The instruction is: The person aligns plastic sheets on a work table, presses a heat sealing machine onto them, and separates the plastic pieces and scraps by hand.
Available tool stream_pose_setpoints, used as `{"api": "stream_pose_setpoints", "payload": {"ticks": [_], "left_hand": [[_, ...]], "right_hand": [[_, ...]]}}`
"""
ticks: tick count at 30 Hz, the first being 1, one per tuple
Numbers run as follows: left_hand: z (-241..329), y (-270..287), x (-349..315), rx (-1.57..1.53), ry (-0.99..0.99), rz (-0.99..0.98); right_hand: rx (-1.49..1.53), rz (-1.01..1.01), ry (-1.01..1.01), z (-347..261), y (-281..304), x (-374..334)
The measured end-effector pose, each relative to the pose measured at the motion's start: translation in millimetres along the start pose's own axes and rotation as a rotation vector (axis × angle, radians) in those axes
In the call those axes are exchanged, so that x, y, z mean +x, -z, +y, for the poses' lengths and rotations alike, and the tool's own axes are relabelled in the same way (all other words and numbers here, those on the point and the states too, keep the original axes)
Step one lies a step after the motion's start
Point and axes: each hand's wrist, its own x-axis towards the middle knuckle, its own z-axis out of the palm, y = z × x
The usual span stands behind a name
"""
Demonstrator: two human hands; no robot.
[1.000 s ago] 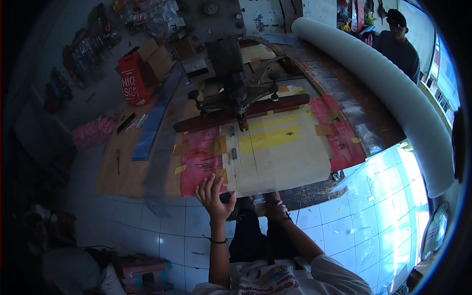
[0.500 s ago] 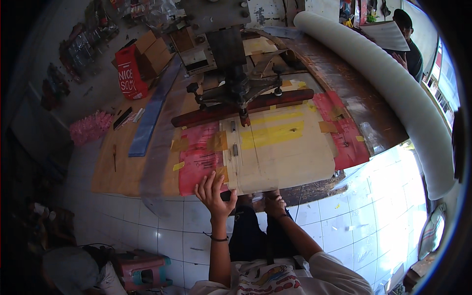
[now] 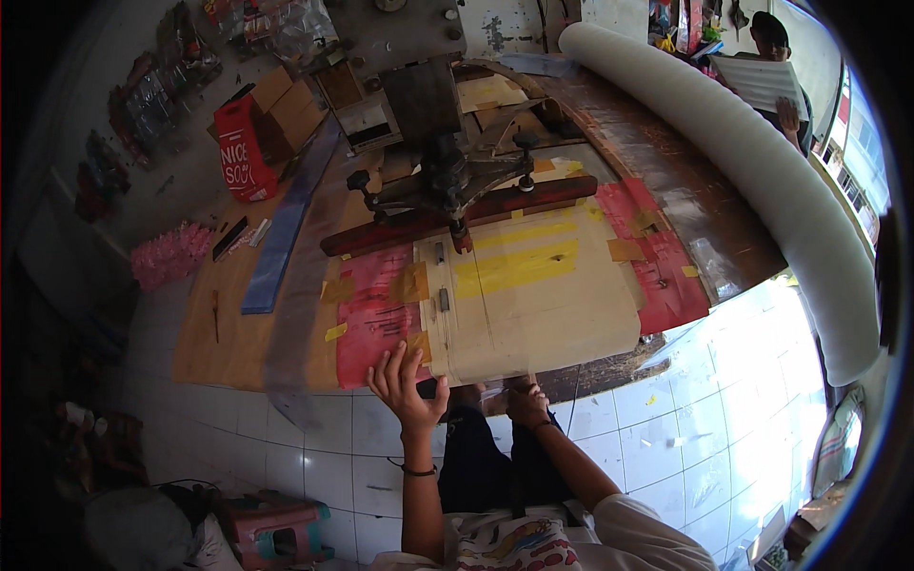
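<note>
My left hand (image 3: 407,388) is open, its fingers spread and their tips resting on the front edge of a red sheet (image 3: 378,328) patched with tape. My right hand (image 3: 526,403) is lower, by my knee below the front edge, with its fingers curled closed; anything inside them is hidden. Beside the red sheet lies a cream board (image 3: 545,319) with yellow tape strips and thin pencil-like lines. Across its far side runs a dark red bar (image 3: 390,228), hung from a black metal press head (image 3: 446,171) with screw knobs.
A blue strip (image 3: 278,257) and a screwdriver-like tool (image 3: 216,317) lie on the left of the table. A long white foam roll (image 3: 752,143) curves along the right. A red bag (image 3: 245,152) leans by cardboard boxes (image 3: 288,105). At back right, a person holds a white sheet (image 3: 757,84).
The view has shifted slightly, moving the table a little left and down. My hands keep about the same places. The person at back right has tilted the white sheet, a hand now at its lower edge.
</note>
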Motion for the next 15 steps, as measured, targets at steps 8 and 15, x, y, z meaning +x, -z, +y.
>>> {"api": "stream_pose_setpoints", "payload": {"ticks": [8,15], "left_hand": [[0.7,2.2,2.1,0.006,-0.001,-0.001],[6.2,-0.1,4.7,0.005,0.010,-0.003]], "right_hand": [[0.043,0.007,0.021,-1.5,9.4,-10.5],[0.130,0.110,0.050,9.7,0.4,-7.5]]}}
